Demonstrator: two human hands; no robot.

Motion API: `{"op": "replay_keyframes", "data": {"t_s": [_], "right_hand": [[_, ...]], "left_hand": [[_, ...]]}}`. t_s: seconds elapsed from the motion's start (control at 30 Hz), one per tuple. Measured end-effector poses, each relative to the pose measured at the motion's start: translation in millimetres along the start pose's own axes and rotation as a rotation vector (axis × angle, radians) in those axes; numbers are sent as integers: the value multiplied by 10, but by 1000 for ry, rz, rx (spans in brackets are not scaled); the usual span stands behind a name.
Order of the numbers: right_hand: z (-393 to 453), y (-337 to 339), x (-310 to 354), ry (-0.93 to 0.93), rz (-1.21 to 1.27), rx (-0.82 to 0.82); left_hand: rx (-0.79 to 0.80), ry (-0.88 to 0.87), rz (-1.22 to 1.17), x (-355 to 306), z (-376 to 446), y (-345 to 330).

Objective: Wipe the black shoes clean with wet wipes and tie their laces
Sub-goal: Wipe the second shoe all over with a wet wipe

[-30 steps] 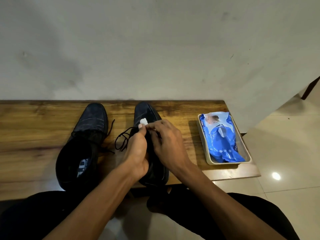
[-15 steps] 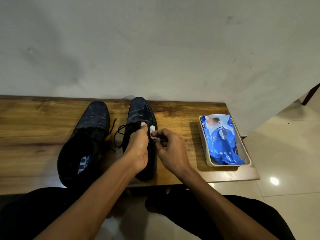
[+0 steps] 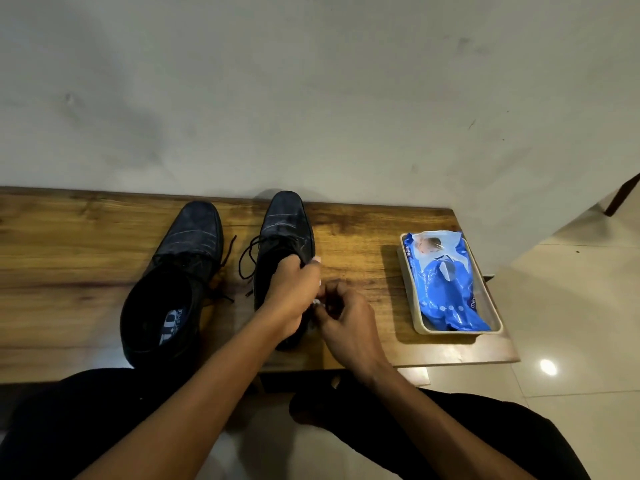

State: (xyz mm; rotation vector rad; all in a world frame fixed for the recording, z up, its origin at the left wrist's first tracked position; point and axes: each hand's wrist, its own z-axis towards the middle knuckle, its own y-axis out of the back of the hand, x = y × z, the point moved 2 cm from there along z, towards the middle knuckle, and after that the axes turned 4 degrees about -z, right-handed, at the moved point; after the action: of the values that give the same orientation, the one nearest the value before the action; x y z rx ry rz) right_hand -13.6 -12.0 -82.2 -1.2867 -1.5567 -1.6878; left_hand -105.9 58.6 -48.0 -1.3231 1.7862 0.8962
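still in the wiping stage I'd say — left hand [image 3: 294,289] grips the right shoe [image 3: 284,258] mid-table, right hand [image 3: 346,320] pinches a wet wipe [image 3: 317,304] against its side, and both shoes' laces [image 3: 247,258] hang untied — left shoe [image 3: 173,282] not being touched

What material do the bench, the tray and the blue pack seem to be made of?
Bench: varnished wood, with visible grain and a slight sheen.
Tray: probably matte cream plastic, with a smooth thin rim.
Blue pack: glossy plastic film, crinkled with bright reflections.
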Motion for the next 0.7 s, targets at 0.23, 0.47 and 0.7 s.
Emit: {"op": "replay_keyframes", "data": {"t_s": [0.23, 0.47, 0.7], "right_hand": [[394, -42, -81, -115, 111, -79], [112, 32, 105, 13, 128, -92], [-378, 214, 614, 576, -130, -82]], "left_hand": [[146, -264, 1349, -50, -337, 225], [41, -553, 1086, -55, -338, 392], [-134, -806, 603, -223, -355, 651]]}}
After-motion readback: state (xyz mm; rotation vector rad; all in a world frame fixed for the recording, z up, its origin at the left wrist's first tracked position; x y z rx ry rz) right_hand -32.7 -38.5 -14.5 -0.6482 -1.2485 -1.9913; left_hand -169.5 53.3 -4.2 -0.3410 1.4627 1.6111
